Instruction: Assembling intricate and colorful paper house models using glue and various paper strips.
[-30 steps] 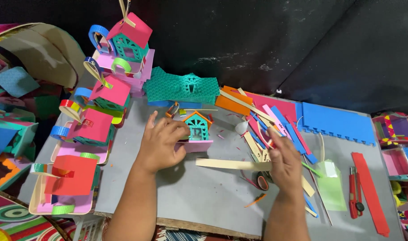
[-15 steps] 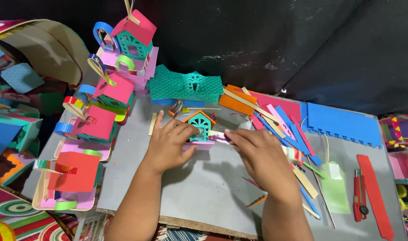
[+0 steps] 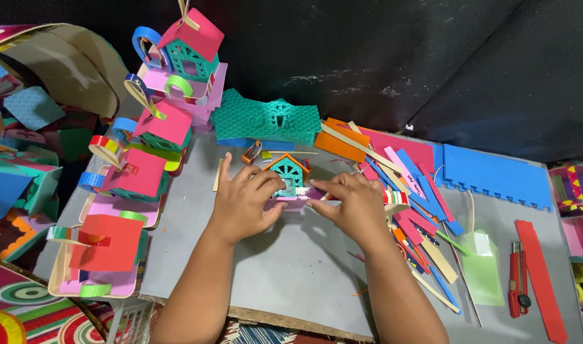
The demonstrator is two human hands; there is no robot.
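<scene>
Two hands meet at one small teal paper house (image 3: 287,173), which stands upright on a pale pink base near the middle of the grey desk (image 3: 291,280). Left hand (image 3: 244,199) curls over the base's left end, fingers bent and pressing down — likely pinning it so it cannot slide. Right hand (image 3: 354,204) comes in from the other side, fingertips pinched on the base's right edge, seemingly working a strip or flap there; exactly what sits between those fingertips is too small to tell.

Just behind the house lies a flat green roof-like piece (image 3: 266,120), and to its right a loose heap of coloured foam strips (image 3: 409,191) spreads out, touching the right wrist's side of the work spot. Farther right sit a blue foam sheet (image 3: 495,175), a pale green plastic bag (image 3: 482,267) and a red utility knife (image 3: 516,280) — well apart from the hands.

Along the left edge, finished houses with pink and red roofs (image 3: 145,172) stand in a crowded row. Open desk shows mostly in front, between the forearms and toward the near edge.
</scene>
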